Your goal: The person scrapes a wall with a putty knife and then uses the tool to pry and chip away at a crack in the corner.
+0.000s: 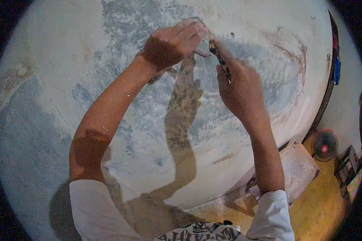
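Observation:
Both of my hands are raised against a patchy white and grey plastered wall [108, 60]. My right hand [241, 86] grips the dark handle of a putty knife [219, 58]. The knife's flat blade [203, 44] lies against the wall. My left hand [173, 42] presses its fingers onto the blade from above. Pale dust speckles both forearms, and my white sleeves show at the bottom of the view. The hands cast a long shadow down the wall below them.
A dark vertical edge [330, 80] ends the wall at the right. Below it stand a dusty wooden box [299, 170] and a small floor fan [324, 145] on a yellow-brown floor [321, 209]. Dark objects sit at the far right.

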The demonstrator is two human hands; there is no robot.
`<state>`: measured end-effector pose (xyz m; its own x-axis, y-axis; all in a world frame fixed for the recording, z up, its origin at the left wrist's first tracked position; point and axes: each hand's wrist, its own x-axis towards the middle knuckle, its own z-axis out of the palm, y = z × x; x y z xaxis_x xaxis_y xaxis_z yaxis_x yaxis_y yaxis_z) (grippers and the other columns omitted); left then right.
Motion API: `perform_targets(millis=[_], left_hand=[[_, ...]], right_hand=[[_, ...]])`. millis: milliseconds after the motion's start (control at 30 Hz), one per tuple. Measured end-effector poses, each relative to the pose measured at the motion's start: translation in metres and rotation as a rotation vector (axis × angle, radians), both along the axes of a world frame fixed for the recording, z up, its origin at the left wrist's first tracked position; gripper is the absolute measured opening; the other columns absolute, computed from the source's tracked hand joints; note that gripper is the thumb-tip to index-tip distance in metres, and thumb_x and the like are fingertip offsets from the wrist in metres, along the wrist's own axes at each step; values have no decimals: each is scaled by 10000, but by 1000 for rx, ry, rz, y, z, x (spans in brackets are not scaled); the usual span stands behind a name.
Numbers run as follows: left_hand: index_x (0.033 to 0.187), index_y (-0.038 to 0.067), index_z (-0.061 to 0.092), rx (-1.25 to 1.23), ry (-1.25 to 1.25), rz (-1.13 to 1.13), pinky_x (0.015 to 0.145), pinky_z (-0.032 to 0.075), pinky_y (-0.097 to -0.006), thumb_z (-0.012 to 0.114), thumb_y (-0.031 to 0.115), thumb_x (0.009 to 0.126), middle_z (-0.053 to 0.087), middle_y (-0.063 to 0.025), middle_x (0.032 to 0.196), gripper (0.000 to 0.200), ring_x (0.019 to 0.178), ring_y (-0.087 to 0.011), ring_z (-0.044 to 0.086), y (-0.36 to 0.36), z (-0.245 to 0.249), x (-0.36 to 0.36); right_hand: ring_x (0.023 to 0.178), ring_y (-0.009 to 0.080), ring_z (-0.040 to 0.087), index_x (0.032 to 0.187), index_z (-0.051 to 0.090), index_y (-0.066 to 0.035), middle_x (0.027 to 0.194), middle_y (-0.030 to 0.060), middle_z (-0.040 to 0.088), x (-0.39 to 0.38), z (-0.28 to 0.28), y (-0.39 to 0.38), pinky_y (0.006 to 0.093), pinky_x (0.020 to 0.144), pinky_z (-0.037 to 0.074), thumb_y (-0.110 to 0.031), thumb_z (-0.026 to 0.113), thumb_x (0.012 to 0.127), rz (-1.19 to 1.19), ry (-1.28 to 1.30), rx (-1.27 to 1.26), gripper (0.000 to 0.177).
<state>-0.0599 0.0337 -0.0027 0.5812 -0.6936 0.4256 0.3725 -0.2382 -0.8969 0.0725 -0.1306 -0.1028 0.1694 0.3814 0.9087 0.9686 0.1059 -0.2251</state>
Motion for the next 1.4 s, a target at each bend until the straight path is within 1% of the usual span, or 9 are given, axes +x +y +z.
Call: perform_targets(millis=[67,167,267,367,633,733,1033,1133,1400], left_hand=[[1137,141,653,-63,-3,-8,700,593,-303,656,189,814,682,-42,1150,326,1025,-196,684,1,0,-1],[1262,179,604,-209,8,12,768,597,-344,666,190,814,654,-50,1245,452,1085,-233,666,-4,0,-3],[1275,178,599,-231,20,15,768,600,-344,686,198,806,644,-66,1265,478,1104,-241,658,-6,0,-1],[1272,190,600,-206,24,-4,746,603,-337,699,214,802,637,-74,1275,482,1082,-240,668,0,1,0],[1235,181,613,-249,-23,97,715,606,-327,676,172,817,653,-68,1244,423,1040,-235,685,1,1,3],[1238,193,612,-162,2,-38,684,605,-319,678,186,814,658,-62,1232,429,1022,-227,691,-1,7,5],[1217,187,634,-183,-54,-14,662,608,-331,656,161,820,670,-47,1218,399,954,-231,714,-3,7,6],[1025,142,667,-40,-5,-63,629,586,-281,635,155,815,714,-96,1054,212,886,-198,724,0,6,2],[1018,153,671,-46,-19,-65,608,589,-301,642,177,818,717,-106,1052,204,825,-195,729,5,6,6]], right_hand=[[778,433,638,1377,515,-173,852,252,655,3,6,6,513,698,502,-57,596,863,23,-37,52,533],[626,409,641,1347,478,-110,651,210,625,-6,18,5,526,582,511,-77,545,861,-14,-113,40,492],[627,419,647,1322,493,-80,655,226,634,-8,16,-1,542,591,511,-72,547,853,4,-105,15,472],[803,464,620,1324,562,-133,797,281,628,-1,18,0,522,702,498,-80,589,864,143,14,53,464],[824,468,618,1309,564,-75,821,288,620,-5,25,-1,495,710,497,-78,603,873,124,25,9,438],[826,472,613,1301,574,-71,830,290,617,-5,23,3,494,705,491,-85,607,875,173,41,42,427],[844,463,618,1251,611,-46,875,287,634,-2,32,-5,474,731,503,-110,620,877,126,-4,27,380],[847,458,624,1246,612,-43,883,286,638,-1,28,-11,472,734,507,-114,623,876,139,-46,14,377],[849,461,623,1232,613,-58,850,279,640,-2,30,-12,504,735,504,-111,612,879,63,-21,-19,357]])
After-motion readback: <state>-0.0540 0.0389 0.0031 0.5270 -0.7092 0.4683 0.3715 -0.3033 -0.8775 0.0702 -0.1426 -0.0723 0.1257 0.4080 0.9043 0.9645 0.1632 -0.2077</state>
